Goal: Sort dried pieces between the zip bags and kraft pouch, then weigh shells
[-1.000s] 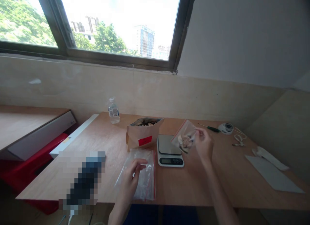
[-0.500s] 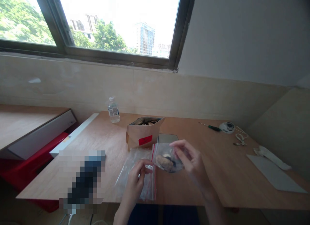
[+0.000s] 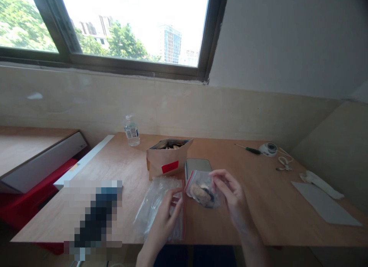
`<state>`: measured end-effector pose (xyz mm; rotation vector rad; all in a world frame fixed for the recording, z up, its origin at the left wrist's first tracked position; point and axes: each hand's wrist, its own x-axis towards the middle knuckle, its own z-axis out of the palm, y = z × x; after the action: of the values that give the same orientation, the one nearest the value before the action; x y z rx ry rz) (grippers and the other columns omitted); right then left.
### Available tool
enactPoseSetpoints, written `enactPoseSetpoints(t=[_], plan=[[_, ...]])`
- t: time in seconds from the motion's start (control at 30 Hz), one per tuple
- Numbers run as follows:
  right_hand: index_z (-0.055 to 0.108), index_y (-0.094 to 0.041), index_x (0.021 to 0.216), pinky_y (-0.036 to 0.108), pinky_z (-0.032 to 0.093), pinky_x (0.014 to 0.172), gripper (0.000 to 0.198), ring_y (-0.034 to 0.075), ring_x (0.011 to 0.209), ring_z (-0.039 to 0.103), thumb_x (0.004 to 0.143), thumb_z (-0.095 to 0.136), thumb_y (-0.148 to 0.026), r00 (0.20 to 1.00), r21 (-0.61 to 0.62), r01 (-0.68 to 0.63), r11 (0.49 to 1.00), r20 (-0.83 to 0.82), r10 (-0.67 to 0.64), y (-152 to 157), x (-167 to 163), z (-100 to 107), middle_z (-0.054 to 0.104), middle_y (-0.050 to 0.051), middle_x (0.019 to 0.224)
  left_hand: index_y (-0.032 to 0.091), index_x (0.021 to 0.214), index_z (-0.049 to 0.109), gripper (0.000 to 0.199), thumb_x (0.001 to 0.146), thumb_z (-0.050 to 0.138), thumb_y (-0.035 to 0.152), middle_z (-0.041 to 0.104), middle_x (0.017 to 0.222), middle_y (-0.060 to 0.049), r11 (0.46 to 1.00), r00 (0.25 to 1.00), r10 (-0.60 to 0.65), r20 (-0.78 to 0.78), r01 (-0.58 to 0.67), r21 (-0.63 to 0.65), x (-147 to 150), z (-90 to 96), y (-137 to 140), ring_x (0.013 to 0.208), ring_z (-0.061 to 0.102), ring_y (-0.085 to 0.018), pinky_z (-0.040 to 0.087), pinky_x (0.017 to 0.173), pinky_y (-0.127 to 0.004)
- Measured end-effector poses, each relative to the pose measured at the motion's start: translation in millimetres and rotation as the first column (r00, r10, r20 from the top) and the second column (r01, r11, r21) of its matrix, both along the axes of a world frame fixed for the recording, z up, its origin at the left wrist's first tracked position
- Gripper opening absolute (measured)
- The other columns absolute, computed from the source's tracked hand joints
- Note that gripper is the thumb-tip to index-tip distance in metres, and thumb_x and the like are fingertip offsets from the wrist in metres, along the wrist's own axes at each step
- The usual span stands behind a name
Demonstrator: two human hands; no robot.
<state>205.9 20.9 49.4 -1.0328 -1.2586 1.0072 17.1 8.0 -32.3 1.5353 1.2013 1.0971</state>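
My right hand (image 3: 230,193) pinches the upper right side of a small clear zip bag (image 3: 198,179) with a red seal strip. Tan and dark pieces (image 3: 202,195) show through its plastic; what they are, I cannot make out. To the left, my left hand (image 3: 166,211) is apart from that bag, its thumb and fingers parted and slightly curled. Beneath the left hand lies a stack of flat clear zip bags (image 3: 149,205), also with red strips. Just behind the held bag is a flat grey device (image 3: 198,164), partly covered by it.
An opened brown paper bag (image 3: 169,159) with tan pieces inside stands behind the stack. Farther back is a water bottle (image 3: 132,132). At right are a screwdriver (image 3: 251,149), a white dome camera (image 3: 268,149) and a white sheet (image 3: 324,205). A blurred dark object (image 3: 96,217) lies left.
My left hand has let go of the zip bag's sealed edge. My right hand has carried the bag slightly right, and it now tilts. The view has shifted a little.
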Motion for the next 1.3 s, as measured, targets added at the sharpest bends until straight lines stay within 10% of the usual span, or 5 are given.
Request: enactPoseSetpoints(t=[0.27,0.53,0.8,1.13,1.3], plan=[[0.060,-0.021,0.086,0.021,0.041,0.052,0.021,0.010,0.056,0.048,0.089,0.051,-0.040,0.975,0.026,-0.167,0.986,0.153,0.162,-14.1,-25.4,12.0,0.052,-0.002,0.066,0.019,0.082,0.060,0.028,0.083,0.053,0.046,0.064,0.083,-0.005,0.991,0.990,0.121,0.075,-0.125,0.049,0.2,2.2,-6.5,0.080,0.059,-0.019,0.048,0.072,-0.027],[0.055,-0.024,0.110,0.042,0.043,0.089,0.022,0.024,0.103,0.051,0.087,0.053,-0.024,0.757,0.496,0.282,0.822,0.411,-0.508,-7.6,-51.1,-6.7,0.053,0.009,0.106,0.019,0.073,0.053,0.028,0.079,0.061,0.044,0.053,0.060,0.004,0.972,0.921,0.232,0.311,-0.235,-0.030,0.2,17.6,-8.1,0.052,0.051,-0.010,0.043,0.051,-0.020],[0.062,-0.022,0.092,0.028,0.051,0.077,0.010,0.016,0.087,0.060,0.089,0.053,-0.022,0.900,0.205,-0.089,0.975,0.435,-0.009,-15.3,-82.5,-23.8,0.059,0.003,0.094,0.019,0.086,0.054,0.027,0.081,0.059,0.044,0.061,0.081,0.000,0.944,0.817,0.319,0.480,-0.317,-0.087,5.1,9.7,-10.8,0.080,0.061,-0.015,0.050,0.077,-0.027],[0.066,-0.021,0.085,0.023,0.050,0.073,0.006,0.014,0.080,0.062,0.086,0.061,-0.025,0.897,0.170,-0.161,0.972,0.437,0.072,-13.4,-76.1,-22.9,0.060,0.001,0.087,0.020,0.100,0.057,0.041,0.077,0.057,0.054,0.061,0.113,-0.007,0.887,0.818,0.461,0.343,-0.431,-0.165,-2.8,-4.2,-8.3,0.111,0.057,-0.024,0.050,0.086,-0.031],[0.066,-0.021,0.081,0.023,0.048,0.073,0.017,0.014,0.080,0.061,0.090,0.053,-0.026,0.884,0.186,-0.153,0.971,0.466,0.050,-14.4,-74.4,-21.6,0.060,0.001,0.084,0.019,0.085,0.055,0.031,0.084,0.051,0.050,0.061,0.082,-0.002,0.938,0.882,0.338,0.328,-0.345,-0.039,0.0,11.1,-9.4,0.082,0.061,-0.017,0.050,0.075,-0.026]])
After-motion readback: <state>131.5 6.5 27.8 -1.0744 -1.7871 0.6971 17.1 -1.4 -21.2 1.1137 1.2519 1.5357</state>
